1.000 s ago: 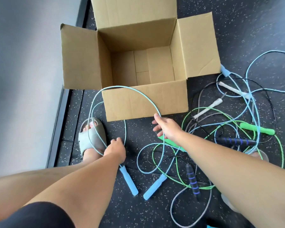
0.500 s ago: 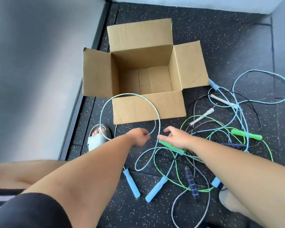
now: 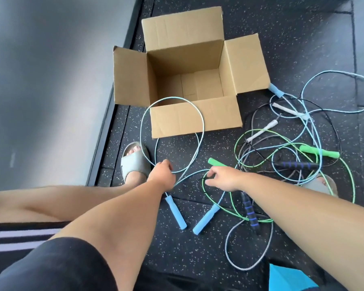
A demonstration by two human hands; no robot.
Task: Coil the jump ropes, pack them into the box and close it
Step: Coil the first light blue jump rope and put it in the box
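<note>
So the right hand [image 3: 225, 178] has come down off the loop, fingers [image 3: 212, 172] now pinching the light blue rope [image 3: 175, 212] just right of the left hand [image 3: 162, 175], which clutches the loop's base.

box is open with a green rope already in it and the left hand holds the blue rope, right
Not quite: the head view shows no green rope in the box; the green rope lies on the floor to its right. The box is open, and the left hand does hold the blue rope.
</note>
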